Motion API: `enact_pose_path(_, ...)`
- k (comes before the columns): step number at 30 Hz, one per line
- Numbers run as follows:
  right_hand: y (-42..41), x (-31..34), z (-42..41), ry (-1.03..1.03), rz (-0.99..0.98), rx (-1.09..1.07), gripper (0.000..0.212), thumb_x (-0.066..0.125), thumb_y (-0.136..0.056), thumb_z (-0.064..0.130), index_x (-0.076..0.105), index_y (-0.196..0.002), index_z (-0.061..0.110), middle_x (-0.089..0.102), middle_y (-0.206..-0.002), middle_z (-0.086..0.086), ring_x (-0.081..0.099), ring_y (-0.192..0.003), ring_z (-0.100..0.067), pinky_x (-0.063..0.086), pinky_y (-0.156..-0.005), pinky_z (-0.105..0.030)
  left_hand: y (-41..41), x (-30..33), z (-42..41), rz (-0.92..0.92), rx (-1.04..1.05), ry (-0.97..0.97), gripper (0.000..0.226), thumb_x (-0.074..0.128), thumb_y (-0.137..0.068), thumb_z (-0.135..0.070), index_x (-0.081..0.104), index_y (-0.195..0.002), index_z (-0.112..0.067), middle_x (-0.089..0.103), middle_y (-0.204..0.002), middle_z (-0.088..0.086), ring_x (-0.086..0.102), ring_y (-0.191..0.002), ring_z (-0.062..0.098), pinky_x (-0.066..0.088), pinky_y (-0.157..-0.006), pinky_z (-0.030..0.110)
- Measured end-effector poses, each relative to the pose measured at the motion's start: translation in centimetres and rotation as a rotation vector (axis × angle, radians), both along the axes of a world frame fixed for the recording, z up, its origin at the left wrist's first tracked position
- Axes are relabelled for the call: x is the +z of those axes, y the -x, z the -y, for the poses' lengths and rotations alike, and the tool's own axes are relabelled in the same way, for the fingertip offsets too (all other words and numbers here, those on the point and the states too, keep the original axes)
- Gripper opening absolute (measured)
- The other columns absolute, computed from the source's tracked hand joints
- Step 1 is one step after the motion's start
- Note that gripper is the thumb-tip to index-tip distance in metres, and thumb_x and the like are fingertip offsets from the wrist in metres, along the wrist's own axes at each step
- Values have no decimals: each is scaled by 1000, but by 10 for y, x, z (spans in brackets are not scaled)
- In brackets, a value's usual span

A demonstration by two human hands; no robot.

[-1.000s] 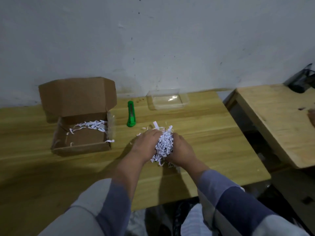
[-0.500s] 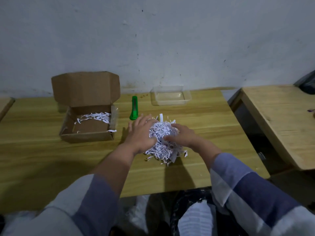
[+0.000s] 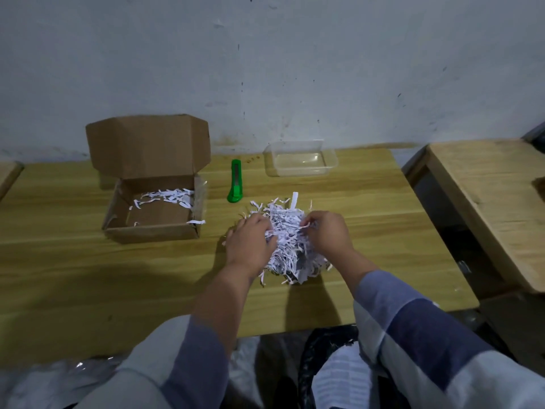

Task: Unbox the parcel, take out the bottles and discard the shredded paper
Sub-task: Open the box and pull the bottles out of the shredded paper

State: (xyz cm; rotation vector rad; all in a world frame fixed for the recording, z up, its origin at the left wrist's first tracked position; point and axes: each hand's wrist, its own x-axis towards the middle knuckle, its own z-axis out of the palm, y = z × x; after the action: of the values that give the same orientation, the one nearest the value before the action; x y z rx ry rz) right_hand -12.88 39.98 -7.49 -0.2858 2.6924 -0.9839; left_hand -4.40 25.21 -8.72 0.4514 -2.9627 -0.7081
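Observation:
A heap of white shredded paper [image 3: 287, 246] lies on the wooden table [image 3: 88, 276], right of centre. My left hand [image 3: 250, 246] presses into its left side and my right hand [image 3: 327, 233] pinches strips on its right side. Both hands have their fingers in the paper. Left of the heap stands the open cardboard box [image 3: 153, 211], lid up, with a few paper strips [image 3: 165, 197] left along its far inside edge. No bottle shows in the frame; anything inside the heap is hidden.
A green utility knife [image 3: 235, 184] lies between the box and the heap. A clear plastic tray [image 3: 300, 158] sits near the wall. A second wooden table [image 3: 495, 202] stands to the right across a gap. Plastic bags [image 3: 339, 376] lie below the near edge.
The bundle of shredded paper was held up between both hands; it now rests on the table and has spread out, with my hands working into it from both sides.

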Motion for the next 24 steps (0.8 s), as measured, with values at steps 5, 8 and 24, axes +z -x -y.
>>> enact_pose_path(5,12,7,-21,-84,-9,-81,14,65,-83,4,73,-87,14,74,-91,-10,63,-73,-21,43,-61,-23,-6,4,18,11,36,53,13,58,-89,-31,57,-100,-25,58,-118,-6,52,-112,21,39,-90,36)
enact_pose_path(8,16,10,-30,-114,13,-78,17,58,-87,12,72,-98,13,72,-97,-15,66,-81,-30,45,-63,-28,-8,8,21,46,41,42,14,59,-86,-28,53,-99,-30,57,-119,-9,50,-116,18,33,-96,37)
enact_pose_path(24,6,4,4,-398,-210,318,26,49,-92,27,69,-109,28,65,-110,-5,57,-106,-28,41,-89,-37,3,1,-11,29,-83,-13,19,54,-93,-37,59,-112,-36,53,-130,-16,40,-131,10,5,-118,51)
